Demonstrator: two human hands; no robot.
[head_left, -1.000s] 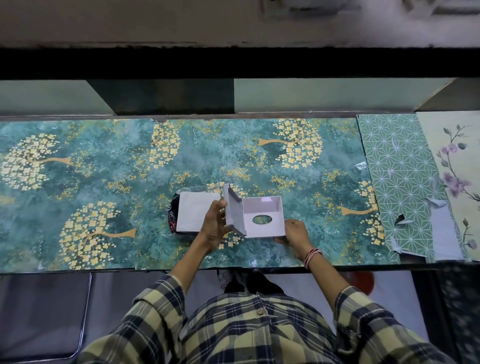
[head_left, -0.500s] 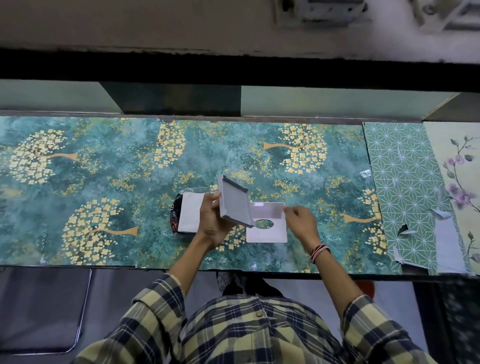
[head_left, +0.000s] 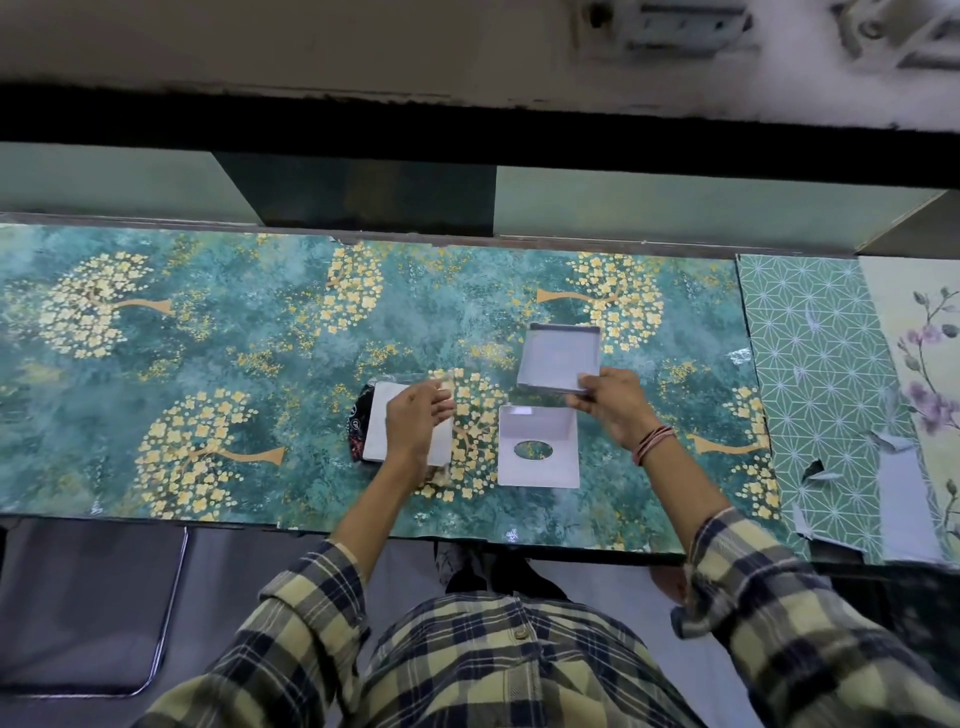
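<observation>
Right hand (head_left: 615, 410) has its fingers (head_left: 584, 388) pinched on the near corner of the lid (head_left: 558, 358), out toward the far edge of the surface (head_left: 208, 364). Left hand (head_left: 415, 421) hovers over a white box (head_left: 382, 415), fingers loose and apart, a bit blurry. The insert (head_left: 558, 431) lies flat between the hands.

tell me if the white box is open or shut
Open: the right hand holds the lid off, beyond the box, whose inside with an oval hole shows.
</observation>
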